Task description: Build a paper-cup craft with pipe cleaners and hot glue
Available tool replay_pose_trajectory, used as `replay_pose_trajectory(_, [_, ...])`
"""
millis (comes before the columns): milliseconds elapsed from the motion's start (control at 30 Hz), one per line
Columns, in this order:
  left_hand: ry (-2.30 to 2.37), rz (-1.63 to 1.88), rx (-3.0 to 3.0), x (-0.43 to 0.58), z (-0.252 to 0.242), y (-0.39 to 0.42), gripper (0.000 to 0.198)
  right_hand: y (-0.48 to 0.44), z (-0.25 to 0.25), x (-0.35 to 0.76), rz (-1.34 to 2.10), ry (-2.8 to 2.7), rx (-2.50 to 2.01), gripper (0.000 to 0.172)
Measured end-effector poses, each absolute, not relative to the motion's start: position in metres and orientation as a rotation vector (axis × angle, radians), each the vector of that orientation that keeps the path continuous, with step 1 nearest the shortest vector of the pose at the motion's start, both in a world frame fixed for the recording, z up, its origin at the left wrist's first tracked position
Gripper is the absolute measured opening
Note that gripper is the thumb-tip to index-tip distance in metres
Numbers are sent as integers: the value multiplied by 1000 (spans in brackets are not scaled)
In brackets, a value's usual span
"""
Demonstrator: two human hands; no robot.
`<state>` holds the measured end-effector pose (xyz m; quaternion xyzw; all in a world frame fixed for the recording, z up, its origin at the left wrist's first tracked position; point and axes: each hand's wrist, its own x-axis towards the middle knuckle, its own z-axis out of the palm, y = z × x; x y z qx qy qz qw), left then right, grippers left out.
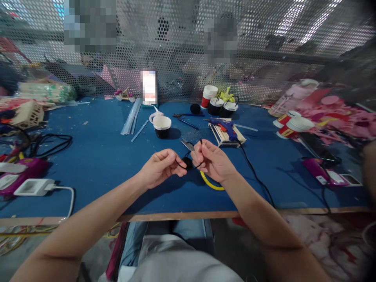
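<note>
Both hands are raised above the front middle of the blue table, with a thin black cord (196, 167) running between their fingers. My left hand (163, 167) is closed in a pinch on one part of the cord. My right hand (213, 158) pinches another part, and a short black end pokes up above its fingertips. Between the hands shows a fuzzy black ball (187, 162); whether the cord is fixed to it I cannot tell. A metal blade (187, 145) and a yellow loop (210, 183) are partly hidden by my right hand.
Behind are a black-and-white cup (162, 127), pliers (186, 120), another black ball (195, 109) and clear glue sticks (131, 117). A blue glue gun (225, 127) lies on a wooden stick rack, its cable trailing forward. Paper cups (295, 126) stand right; a white plug (33, 187) lies left.
</note>
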<state>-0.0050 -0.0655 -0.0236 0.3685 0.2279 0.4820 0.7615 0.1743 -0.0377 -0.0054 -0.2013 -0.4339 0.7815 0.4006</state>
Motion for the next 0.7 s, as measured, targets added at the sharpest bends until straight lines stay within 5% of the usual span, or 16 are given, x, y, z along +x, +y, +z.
replay_pose_trajectory(700, [652,1230,873,-6,-29,-58,12,-34,-16,165,1609,-1328,-764,26])
